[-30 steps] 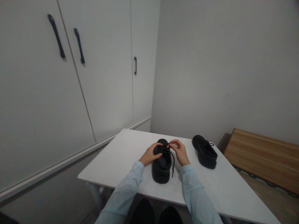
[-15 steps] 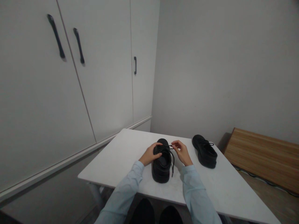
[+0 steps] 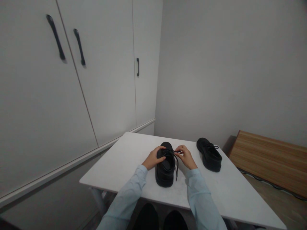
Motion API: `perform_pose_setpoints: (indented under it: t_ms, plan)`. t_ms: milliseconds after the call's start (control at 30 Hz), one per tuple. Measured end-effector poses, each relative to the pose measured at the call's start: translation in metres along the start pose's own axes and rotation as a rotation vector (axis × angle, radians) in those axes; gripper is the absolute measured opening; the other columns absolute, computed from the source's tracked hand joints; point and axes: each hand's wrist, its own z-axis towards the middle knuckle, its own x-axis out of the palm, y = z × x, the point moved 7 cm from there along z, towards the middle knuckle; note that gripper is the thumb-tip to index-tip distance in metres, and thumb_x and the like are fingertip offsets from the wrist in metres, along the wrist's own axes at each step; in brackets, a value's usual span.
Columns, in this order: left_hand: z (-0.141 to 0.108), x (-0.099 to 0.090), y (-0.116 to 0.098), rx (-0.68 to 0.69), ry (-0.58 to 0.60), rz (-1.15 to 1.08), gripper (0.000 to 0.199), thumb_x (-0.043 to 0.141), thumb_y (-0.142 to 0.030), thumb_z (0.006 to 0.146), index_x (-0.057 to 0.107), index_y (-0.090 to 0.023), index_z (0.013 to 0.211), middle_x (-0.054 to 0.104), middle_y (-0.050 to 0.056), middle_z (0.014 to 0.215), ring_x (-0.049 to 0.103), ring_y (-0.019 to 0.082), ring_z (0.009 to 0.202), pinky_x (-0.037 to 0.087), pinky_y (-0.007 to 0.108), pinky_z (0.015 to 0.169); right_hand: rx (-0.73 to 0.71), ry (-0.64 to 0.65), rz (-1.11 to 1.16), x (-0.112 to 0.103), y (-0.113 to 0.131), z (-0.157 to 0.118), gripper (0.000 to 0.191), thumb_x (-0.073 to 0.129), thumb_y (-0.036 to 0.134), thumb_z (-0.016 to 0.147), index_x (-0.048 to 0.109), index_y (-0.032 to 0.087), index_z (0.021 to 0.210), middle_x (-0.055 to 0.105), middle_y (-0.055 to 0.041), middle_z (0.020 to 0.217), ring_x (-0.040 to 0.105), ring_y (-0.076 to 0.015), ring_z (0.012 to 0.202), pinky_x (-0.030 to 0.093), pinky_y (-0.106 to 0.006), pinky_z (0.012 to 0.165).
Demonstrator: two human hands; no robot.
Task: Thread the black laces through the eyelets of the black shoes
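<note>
A black lace-up shoe (image 3: 165, 177) stands on the white table in front of me, its heel towards me and its toe pointing away. My left hand (image 3: 153, 158) is closed over the left side of its upper, by the eyelets. On the other side, my right hand (image 3: 185, 156) pinches the black shoelace (image 3: 176, 151) between thumb and fingers, close to the shoe's opening. One lace end hangs down along the shoe's right side onto the table. Further right stands a second black shoe (image 3: 212, 158), with a lace loop sticking out; neither hand touches it.
The white table (image 3: 120, 163) has its front edge just before my legs. Behind it are white cabinets (image 3: 110, 80) with black handles on the left and a grey wall (image 3: 227, 70). A wood-grained panel (image 3: 271, 159) lies to the right, with a cable along its lower edge.
My right hand's fingers have shifted slightly on the lace, gathering it more tightly beside the shoe. The left hand keeps its place on the shoe. The whole view has moved very slightly.
</note>
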Motion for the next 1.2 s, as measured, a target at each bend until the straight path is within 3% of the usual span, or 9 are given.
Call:
perform_pose_setpoints:
  t_ms: [333,533,667,967,1200]
  plan:
    - [0.000,0.000,0.003,-0.008,-0.003,0.005,0.046,0.065,-0.031,0.074,0.054,-0.020,0.117,0.058,0.008,0.120,0.050,0.024,0.116,0.035,0.037,0.102,0.204,0.015,0.282,-0.006,-0.016,-0.001,0.025,0.076,0.036,0.061,0.069,0.018,0.076,0.068,-0.0065,0.086,0.061,-0.0211,0.086,0.047,-0.037,0.082]
    - [0.000,0.000,0.003,-0.004,-0.002,-0.004,0.046,0.065,-0.031,0.074,0.054,-0.020,0.117,0.058,0.008,0.119,0.051,0.024,0.115,0.035,0.037,0.102,0.394,0.015,0.631,-0.001,-0.022,-0.008,0.029,0.081,0.035,0.055,0.065,0.018,0.072,0.071,-0.0055,0.082,0.066,-0.0202,0.078,0.052,-0.034,0.074]
    - [0.000,0.000,0.003,-0.013,-0.004,-0.012,0.046,0.065,-0.031,0.074,0.054,-0.019,0.117,0.058,0.008,0.119,0.051,0.024,0.114,0.036,0.038,0.102,0.482,-0.041,0.710,-0.005,-0.028,-0.011,0.029,0.080,0.033,0.056,0.063,0.018,0.073,0.071,-0.0046,0.077,0.068,-0.0197,0.072,0.053,-0.032,0.067]
    - [-0.001,0.000,0.001,-0.018,-0.006,-0.014,0.045,0.065,-0.029,0.074,0.054,-0.020,0.117,0.058,0.008,0.120,0.051,0.024,0.115,0.036,0.036,0.102,0.513,-0.188,0.719,-0.017,-0.034,-0.013,0.026,0.078,0.030,0.058,0.062,0.019,0.074,0.071,-0.0036,0.077,0.066,-0.0167,0.064,0.052,-0.026,0.055]
    - [-0.001,0.000,0.002,-0.017,-0.009,-0.008,0.045,0.065,-0.030,0.074,0.055,-0.020,0.116,0.058,0.008,0.120,0.051,0.024,0.116,0.034,0.037,0.103,0.432,-0.287,0.702,-0.025,-0.031,-0.010,0.024,0.076,0.029,0.058,0.062,0.018,0.074,0.071,-0.0036,0.079,0.064,-0.0134,0.061,0.049,-0.024,0.053]
